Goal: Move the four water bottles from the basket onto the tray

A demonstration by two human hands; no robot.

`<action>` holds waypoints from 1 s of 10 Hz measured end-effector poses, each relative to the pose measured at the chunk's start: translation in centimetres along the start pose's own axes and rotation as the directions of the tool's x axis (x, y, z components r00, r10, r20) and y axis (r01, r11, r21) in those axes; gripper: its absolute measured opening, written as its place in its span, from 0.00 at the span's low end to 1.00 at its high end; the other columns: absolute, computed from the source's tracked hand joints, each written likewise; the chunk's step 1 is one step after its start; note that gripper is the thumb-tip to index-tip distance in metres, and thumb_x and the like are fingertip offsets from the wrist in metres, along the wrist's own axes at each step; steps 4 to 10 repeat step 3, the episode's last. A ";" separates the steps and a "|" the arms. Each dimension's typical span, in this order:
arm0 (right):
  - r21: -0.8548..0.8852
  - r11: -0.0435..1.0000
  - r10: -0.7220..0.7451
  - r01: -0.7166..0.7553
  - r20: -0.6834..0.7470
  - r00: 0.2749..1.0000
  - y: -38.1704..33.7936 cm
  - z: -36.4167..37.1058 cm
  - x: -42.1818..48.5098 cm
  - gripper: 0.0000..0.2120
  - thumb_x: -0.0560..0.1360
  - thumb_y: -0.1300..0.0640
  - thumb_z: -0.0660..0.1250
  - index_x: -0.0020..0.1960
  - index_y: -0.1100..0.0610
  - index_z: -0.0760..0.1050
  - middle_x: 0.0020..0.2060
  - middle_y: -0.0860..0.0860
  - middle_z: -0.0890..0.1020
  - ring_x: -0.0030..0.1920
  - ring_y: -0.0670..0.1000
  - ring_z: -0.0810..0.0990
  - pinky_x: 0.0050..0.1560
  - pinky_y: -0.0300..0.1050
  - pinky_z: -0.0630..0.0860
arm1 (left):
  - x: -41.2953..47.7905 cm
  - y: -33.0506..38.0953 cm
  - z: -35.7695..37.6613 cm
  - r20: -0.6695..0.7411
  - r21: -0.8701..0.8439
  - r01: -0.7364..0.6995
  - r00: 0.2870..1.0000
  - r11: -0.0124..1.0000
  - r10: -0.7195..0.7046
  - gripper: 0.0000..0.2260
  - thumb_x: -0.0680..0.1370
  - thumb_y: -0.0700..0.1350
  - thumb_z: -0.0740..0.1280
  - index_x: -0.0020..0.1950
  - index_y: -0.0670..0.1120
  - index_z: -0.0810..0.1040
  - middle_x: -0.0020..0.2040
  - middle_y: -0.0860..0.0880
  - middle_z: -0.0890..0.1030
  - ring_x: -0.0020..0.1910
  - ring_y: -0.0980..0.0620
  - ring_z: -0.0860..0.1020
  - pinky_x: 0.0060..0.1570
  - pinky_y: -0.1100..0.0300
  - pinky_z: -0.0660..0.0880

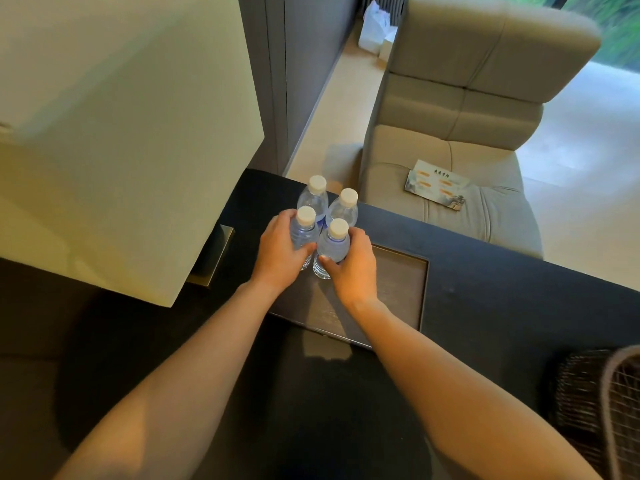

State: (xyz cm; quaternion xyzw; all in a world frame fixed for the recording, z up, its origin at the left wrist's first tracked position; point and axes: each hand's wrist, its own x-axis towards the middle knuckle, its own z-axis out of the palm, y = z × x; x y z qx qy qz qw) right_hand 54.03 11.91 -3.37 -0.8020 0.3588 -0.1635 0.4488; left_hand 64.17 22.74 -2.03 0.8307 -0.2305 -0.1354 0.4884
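Several clear water bottles with white caps stand upright in a tight cluster at the far left part of the dark tray [398,289]. My left hand [277,251] is wrapped around the near-left bottle [304,230]. My right hand [353,268] grips the near-right bottle [332,244]. Behind them stand the far-left bottle [313,197] and the far-right bottle [344,207], both untouched. The dark wicker basket [595,403] sits at the lower right edge, and I cannot see inside it.
A large cream lampshade [114,133] fills the left side, with its metal base [216,258] just left of the tray. Beyond the dark tabletop [485,271] stands a beige armchair [460,133] with a leaflet [436,185] on its seat.
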 end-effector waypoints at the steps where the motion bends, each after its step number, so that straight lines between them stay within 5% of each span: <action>1: 0.009 1.000 0.016 -0.016 0.000 1.000 0.1 0.0 -0.4 0.31 0.73 0.56 0.80 0.70 0.52 0.68 0.66 0.51 0.77 0.60 0.42 0.73 0.61 0.40 0.72 | -0.4 0.1 0.1 -0.001 -0.014 0.006 1.000 1.000 -0.006 0.28 0.73 0.41 0.78 0.71 0.47 0.73 0.66 0.47 0.77 0.64 0.54 0.75 0.63 0.54 0.76; 3: 0.006 1.000 0.021 -0.021 0.033 0.999 0.2 -1.4 -2.4 0.33 0.73 0.54 0.79 0.73 0.55 0.67 0.68 0.54 0.74 0.65 0.48 0.76 0.58 0.35 0.68 | -2.4 0.5 -0.3 -0.007 0.029 0.126 0.992 0.992 -0.126 0.39 0.75 0.44 0.77 0.81 0.49 0.61 0.79 0.46 0.67 0.78 0.47 0.66 0.71 0.50 0.67; 10: 0.006 1.000 0.021 -0.021 0.033 0.999 0.2 -1.4 -2.4 0.33 0.73 0.54 0.79 0.73 0.55 0.67 0.68 0.54 0.74 0.65 0.48 0.76 0.58 0.35 0.68 | -2.4 0.5 -0.3 -0.007 0.029 0.126 0.992 0.992 -0.126 0.39 0.75 0.44 0.77 0.81 0.49 0.61 0.79 0.46 0.67 0.78 0.47 0.66 0.71 0.50 0.67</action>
